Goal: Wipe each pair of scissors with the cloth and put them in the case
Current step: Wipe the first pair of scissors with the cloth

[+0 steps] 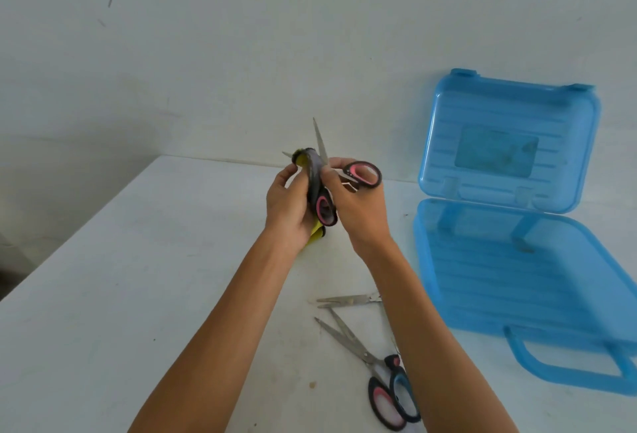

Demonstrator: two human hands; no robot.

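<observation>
Above the middle of the white table (144,260), both hands work on one pair of pink-and-black scissors (363,174) with its blades spread open. My left hand (289,205) grips a yellow-and-grey cloth (312,170) wrapped round one blade. My right hand (355,205) holds the scissors near the pivot, one blade pointing up. Another open pair of scissors (348,336) with pink and blue handles lies near the front, and a further pair of blades (348,300) shows just behind my right forearm. The blue plastic case (510,260) lies open at the right, with nothing visible in it.
The case's lid (510,136) leans up against the white wall behind the table. Its handle (565,370) points toward me. Bare tabletop stretches to the left, ending at the left edge.
</observation>
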